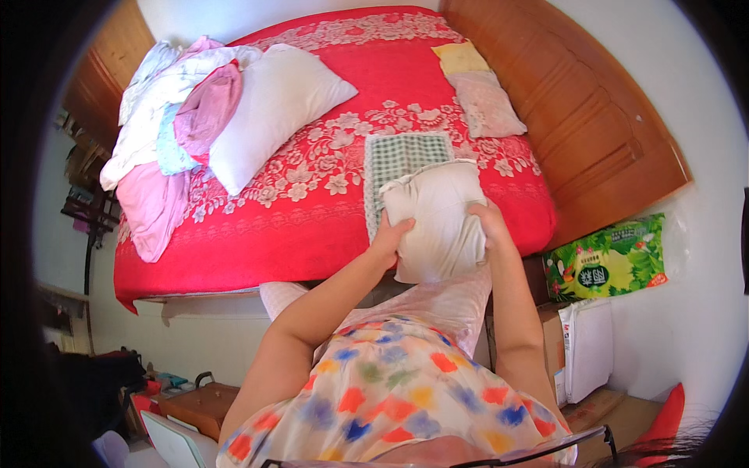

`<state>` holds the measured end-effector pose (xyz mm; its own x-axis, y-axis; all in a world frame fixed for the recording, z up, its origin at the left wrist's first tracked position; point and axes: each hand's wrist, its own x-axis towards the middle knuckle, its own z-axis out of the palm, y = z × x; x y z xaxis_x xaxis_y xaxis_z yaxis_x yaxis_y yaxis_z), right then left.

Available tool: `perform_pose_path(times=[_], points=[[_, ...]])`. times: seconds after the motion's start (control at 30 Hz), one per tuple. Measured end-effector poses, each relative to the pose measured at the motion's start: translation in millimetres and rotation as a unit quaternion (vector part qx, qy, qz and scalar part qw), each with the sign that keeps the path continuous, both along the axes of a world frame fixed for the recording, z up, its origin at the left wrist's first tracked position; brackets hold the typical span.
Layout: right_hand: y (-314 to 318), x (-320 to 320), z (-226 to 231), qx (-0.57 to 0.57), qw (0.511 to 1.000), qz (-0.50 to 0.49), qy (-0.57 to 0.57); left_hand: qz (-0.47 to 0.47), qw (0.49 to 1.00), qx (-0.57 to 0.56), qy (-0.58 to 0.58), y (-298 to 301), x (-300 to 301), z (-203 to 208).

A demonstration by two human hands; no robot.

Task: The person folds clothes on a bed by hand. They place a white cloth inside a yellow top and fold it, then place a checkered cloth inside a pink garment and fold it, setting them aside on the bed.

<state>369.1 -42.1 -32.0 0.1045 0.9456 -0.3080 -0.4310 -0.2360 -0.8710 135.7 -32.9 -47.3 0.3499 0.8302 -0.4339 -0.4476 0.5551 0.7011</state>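
My left hand [389,240] grips the left side of a small cream-white pillow [438,222], thumb laid on its face. On the opposite side my right hand [490,221] holds the same pillow, its far fingers hidden behind the cloth. The pillow is tilted up over the near edge of the bed, its cover wrinkled. Partly behind it, a green-and-white checked cloth [406,154] with a pale lacy border lies flat on the red floral bedspread [328,226].
A large white pillow [277,109] leans by a heap of pink and pale bedding [148,199] at the left. Two small pillows, one yellow [459,58] and one pale pink [488,105], lie near the wooden headboard [581,101]. A green package [605,261] stands at the right.
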Motion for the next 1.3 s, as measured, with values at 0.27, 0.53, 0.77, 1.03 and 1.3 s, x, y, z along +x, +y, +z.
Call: perform_pose_path(times=[0.27,0.53,0.77,1.03,1.3], points=[[-38.6,96.7,-107.9,-0.140,0.894,0.019,-0.426,-0.153,0.963,-0.053,0.215,1.7,50.5,-106.4],[-9.8,48.3,-96.3,-0.234,0.798,-0.071,-0.551,-0.255,0.920,-0.084,0.287,-2.9,35.0,-119.2],[2.4,78.0,-102.8,-0.050,0.973,0.013,-0.226,-0.251,0.963,-0.043,0.090,-20.6,80.0,-67.3],[-10.9,103.5,-99.2,-0.104,0.791,0.169,-0.579,-0.374,0.894,-0.031,0.244,-18.4,32.9,-104.1],[-8.3,61.6,-133.7,-0.052,0.776,0.091,-0.622,-0.262,0.913,-0.078,0.304,-4.5,9.9,-110.1]])
